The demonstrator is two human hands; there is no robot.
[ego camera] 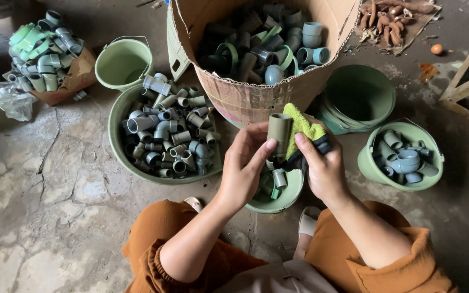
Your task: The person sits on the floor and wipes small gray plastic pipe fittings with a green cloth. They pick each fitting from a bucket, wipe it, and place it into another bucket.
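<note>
Up top, a round cardboard box (256, 95) stands open with a torn rim, stuffed with grey and green pipe fittings. At the far left of the concrete floor (55, 179) a smaller brown carton (74, 76) spills more fittings beside a crumpled clear plastic bag (11, 100). Centre frame, the left hand (245, 165) is raised, wrist bent, thumb and fingers curled around the lower end of an olive-green pipe socket (279, 134) held upright. The right hand (324, 168) pinches a yellow-green cloth (302, 127) against the socket's side; the dark strip under the cloth is probably its edging. Both hover over a small green bowl (289, 198), between a wide green basin (120, 157) and a green bucket (370, 163) of fittings.
</note>
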